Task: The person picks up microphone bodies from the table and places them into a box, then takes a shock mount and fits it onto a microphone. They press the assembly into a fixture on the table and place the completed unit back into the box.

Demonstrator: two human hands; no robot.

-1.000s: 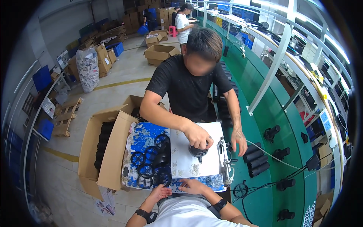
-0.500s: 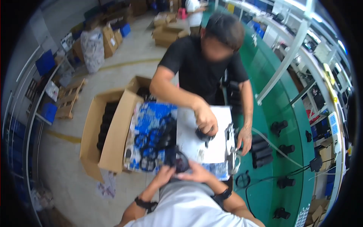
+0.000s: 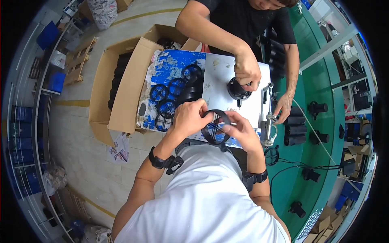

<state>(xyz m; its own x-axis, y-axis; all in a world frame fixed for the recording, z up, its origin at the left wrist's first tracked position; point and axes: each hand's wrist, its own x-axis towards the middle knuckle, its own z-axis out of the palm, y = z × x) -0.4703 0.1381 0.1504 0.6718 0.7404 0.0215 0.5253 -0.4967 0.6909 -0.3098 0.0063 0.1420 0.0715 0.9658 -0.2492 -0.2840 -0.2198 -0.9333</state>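
A black ring with thin crossing spokes [image 3: 207, 135] is held up in front of me, tilted, above the near edge of the work table. My left hand [image 3: 189, 118] pinches its upper left rim between thumb and fingers. On its right side, my right hand [image 3: 244, 131] has thumb and curled fingers closed about the rim. Left of my hands, several similar black rings [image 3: 159, 92] lie on the blue, paint-worn tabletop [image 3: 172, 60], next to black cylindrical parts [image 3: 190, 94]. Across the table, a co-worker's hand [image 3: 248, 72] presses on a round black part [image 3: 237, 92] upon a pale plate [image 3: 219, 67].
A metal toggle clamp [image 3: 267, 128] stands at the plate's right edge, near the co-worker's other hand [image 3: 283, 107]. An open carton [image 3: 131, 89] holding black cylinders is at the left. Black parts [image 3: 318, 108] and cables [image 3: 306, 165] lie on the green bench [image 3: 289, 182].
My view has tilted downward, so the table sits higher in it. Both hands have shifted around the ring, which now shows clearly with its spokes. The co-worker's hand stays on the round part.
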